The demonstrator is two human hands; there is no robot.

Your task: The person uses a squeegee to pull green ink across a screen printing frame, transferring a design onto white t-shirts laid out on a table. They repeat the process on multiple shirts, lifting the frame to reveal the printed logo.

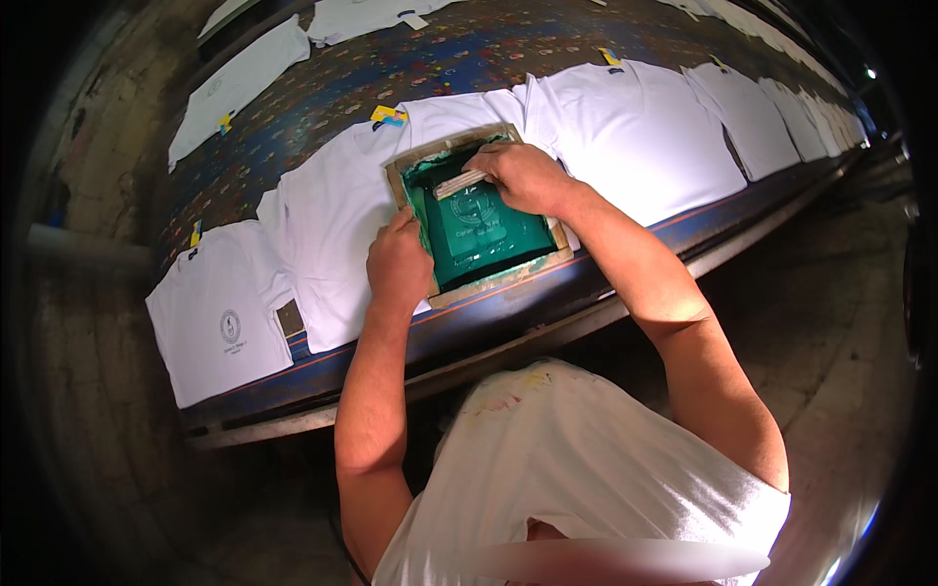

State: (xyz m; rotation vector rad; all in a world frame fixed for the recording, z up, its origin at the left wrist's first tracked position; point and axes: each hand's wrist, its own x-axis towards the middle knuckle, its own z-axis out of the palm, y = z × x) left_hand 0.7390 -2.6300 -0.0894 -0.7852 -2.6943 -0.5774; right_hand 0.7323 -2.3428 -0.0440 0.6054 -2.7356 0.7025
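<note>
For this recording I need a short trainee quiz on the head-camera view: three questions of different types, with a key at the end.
1. Multiple choice: which hand holds the flat, pale wooden bar?
A. Left
B. Right
C. Both

2. True or false: the left hand is well away from the rectangular wooden frame around the glossy green panel.

3. Fill in the blank: in the front row, the white fabric T-shirt with the dark round print lies to the ____ of the frame.

Key:
1. B: the right hand has it, over the green panel.
2. False: it grips the frame's left side.
3. Left.
</note>
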